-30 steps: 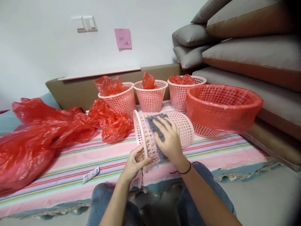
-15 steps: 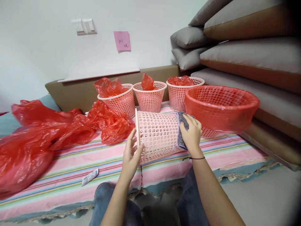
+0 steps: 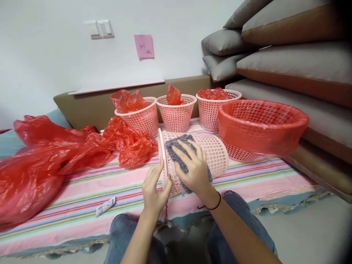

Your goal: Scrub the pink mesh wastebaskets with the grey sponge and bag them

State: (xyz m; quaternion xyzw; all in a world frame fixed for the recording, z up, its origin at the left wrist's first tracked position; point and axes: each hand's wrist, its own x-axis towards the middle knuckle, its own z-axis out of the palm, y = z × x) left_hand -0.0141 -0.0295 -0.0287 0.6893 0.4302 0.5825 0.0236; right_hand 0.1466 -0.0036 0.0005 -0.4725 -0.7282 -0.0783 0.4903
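Note:
A pink plastic mesh basket (image 3: 218, 156) lies on its side before me, its rim toward the left. My left hand (image 3: 155, 187) grips that rim, with the thumb on the near side. Under my right hand (image 3: 194, 168) is a dark grey cloth (image 3: 172, 143), pressed flat against the basket's side close to the rim. The fingers of that hand lie stretched over the cloth and hide part of it.
Behind stand pink baskets with red plastic bags inside, such as the middle basket (image 3: 176, 117). A basket lined with a red bag (image 3: 258, 139) stands right, near stacked cushions (image 3: 297, 62). Loose red bags (image 3: 82, 150) and a small white packet (image 3: 105, 206) lie left on the striped cloth (image 3: 123, 183).
My right hand has moved left with the grey cloth, from the basket's base to near its rim. My left hand stays at the rim.

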